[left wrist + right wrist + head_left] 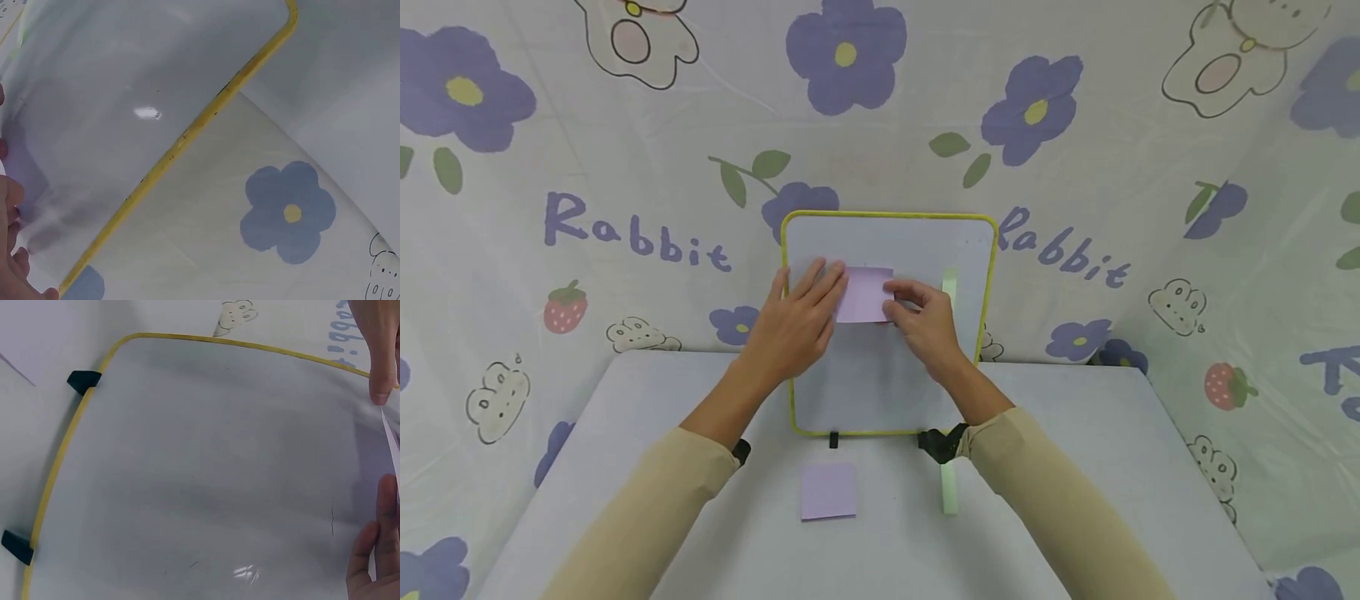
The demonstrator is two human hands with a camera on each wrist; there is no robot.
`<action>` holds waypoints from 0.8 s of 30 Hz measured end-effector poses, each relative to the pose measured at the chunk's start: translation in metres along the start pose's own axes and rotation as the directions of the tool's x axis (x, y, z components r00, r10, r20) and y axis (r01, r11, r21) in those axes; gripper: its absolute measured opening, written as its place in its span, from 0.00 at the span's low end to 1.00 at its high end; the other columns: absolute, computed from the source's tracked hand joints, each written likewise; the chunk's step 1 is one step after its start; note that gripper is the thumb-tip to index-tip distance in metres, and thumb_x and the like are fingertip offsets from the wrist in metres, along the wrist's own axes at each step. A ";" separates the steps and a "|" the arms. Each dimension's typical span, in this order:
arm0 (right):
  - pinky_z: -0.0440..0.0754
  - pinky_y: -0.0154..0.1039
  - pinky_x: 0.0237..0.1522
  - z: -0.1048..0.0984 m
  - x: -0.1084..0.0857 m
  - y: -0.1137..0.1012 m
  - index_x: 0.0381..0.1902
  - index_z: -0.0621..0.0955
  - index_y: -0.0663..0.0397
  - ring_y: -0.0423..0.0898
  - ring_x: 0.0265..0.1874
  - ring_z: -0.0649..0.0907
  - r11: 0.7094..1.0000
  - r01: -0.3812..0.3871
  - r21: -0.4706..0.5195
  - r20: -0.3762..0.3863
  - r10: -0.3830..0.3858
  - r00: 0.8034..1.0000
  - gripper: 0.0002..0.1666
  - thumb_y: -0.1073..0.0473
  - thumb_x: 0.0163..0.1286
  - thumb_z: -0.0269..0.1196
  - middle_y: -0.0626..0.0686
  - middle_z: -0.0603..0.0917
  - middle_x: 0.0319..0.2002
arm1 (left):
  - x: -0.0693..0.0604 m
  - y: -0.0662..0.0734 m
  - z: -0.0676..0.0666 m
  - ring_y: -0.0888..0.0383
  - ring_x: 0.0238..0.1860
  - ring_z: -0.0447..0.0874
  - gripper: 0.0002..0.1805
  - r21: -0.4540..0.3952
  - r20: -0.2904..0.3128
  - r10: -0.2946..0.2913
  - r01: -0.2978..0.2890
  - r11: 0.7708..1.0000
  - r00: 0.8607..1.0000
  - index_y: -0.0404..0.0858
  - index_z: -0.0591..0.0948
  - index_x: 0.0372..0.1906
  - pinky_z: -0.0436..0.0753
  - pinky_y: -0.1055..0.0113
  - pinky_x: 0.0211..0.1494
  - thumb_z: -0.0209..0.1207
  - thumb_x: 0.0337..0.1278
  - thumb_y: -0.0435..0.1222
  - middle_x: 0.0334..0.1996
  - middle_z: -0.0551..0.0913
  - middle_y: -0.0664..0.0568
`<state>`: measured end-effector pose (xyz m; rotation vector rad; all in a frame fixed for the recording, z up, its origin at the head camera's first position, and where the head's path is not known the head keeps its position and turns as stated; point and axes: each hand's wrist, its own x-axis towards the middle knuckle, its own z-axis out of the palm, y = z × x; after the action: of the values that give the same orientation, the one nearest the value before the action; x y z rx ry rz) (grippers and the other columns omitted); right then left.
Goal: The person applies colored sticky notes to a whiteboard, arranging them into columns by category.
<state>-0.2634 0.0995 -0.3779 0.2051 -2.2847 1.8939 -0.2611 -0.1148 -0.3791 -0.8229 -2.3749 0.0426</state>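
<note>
A purple sticky note (865, 295) is held against the upper middle of a yellow-framed whiteboard (865, 383). My left hand (790, 325) holds its left side, with the other fingers spread over the board toward the frame. At the note's right side, the thumb and fingertips of my right hand (925, 321) pinch the edge. From the right wrist, the note (390, 444) appears nearly edge-on and stands a little off the board. Part of its left edge is hidden by the left hand.
A pale green strip (950, 283) is on the board's right side; another strip (950, 492) lies on the table. A second purple sticky note (828, 492) lies in front of the board. Dark feet (833, 440) support the board. A patterned sheet (880, 150) hangs behind.
</note>
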 end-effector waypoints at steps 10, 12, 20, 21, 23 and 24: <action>0.84 0.39 0.38 0.003 -0.004 -0.002 0.50 0.84 0.63 0.48 0.39 0.86 0.981 0.093 -0.169 -0.033 -0.099 0.995 0.13 0.66 0.70 0.59 0.56 0.85 0.49 | -0.002 0.001 0.006 0.49 0.76 0.57 0.32 0.104 -0.001 0.000 0.000 0.995 1.000 0.38 0.66 0.74 0.59 0.37 0.70 0.53 0.67 0.40 0.75 0.63 0.51; 0.84 0.42 0.33 0.005 -0.008 -0.002 0.49 0.85 0.62 0.48 0.32 0.86 0.905 0.194 -0.379 -0.059 -0.233 0.971 0.14 0.64 0.71 0.58 0.56 0.87 0.46 | -0.003 0.001 0.008 0.49 0.75 0.58 0.32 0.114 -0.016 0.005 -0.003 0.993 1.000 0.38 0.67 0.74 0.59 0.36 0.69 0.53 0.66 0.40 0.75 0.63 0.51; 0.81 0.48 0.48 0.009 -0.009 0.006 0.58 0.81 0.62 0.54 0.53 0.83 0.031 0.487 -0.873 0.334 -0.691 0.642 0.22 0.62 0.67 0.61 0.58 0.83 0.56 | -0.005 0.000 0.012 0.49 0.76 0.57 0.33 0.144 -0.023 0.007 -0.003 0.990 1.000 0.38 0.66 0.74 0.59 0.36 0.69 0.54 0.65 0.40 0.76 0.61 0.50; 0.78 0.48 0.55 0.008 -0.008 0.007 0.61 0.79 0.62 0.54 0.60 0.79 -0.054 0.507 -0.860 0.405 -0.677 0.614 0.25 0.61 0.66 0.61 0.58 0.81 0.61 | -0.005 0.000 0.012 0.49 0.76 0.57 0.33 0.151 -0.014 0.007 -0.005 0.989 1.000 0.38 0.66 0.74 0.59 0.36 0.69 0.54 0.65 0.40 0.76 0.61 0.51; 0.68 0.49 0.67 0.005 -0.005 0.008 0.68 0.74 0.61 0.53 0.70 0.69 -0.172 0.535 -0.827 0.515 -0.615 0.598 0.31 0.59 0.67 0.61 0.56 0.73 0.69 | -0.005 0.000 0.014 0.49 0.76 0.56 0.35 0.160 0.000 0.006 -0.006 0.987 1.000 0.39 0.65 0.75 0.58 0.36 0.70 0.55 0.64 0.41 0.77 0.60 0.51; 0.62 0.50 0.71 0.004 -0.004 0.008 0.70 0.71 0.59 0.52 0.73 0.64 -0.212 0.543 -0.813 0.553 -0.574 0.604 0.34 0.58 0.67 0.61 0.55 0.69 0.72 | -0.005 0.001 0.015 0.49 0.76 0.56 0.35 0.163 0.002 0.007 -0.008 0.987 1.000 0.39 0.64 0.75 0.58 0.36 0.70 0.56 0.64 0.41 0.77 0.60 0.51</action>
<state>-0.2615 0.0971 -0.3872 0.8213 -2.1729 -0.3224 -0.2661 -0.1146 -0.3935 -0.7534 -2.3331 0.2376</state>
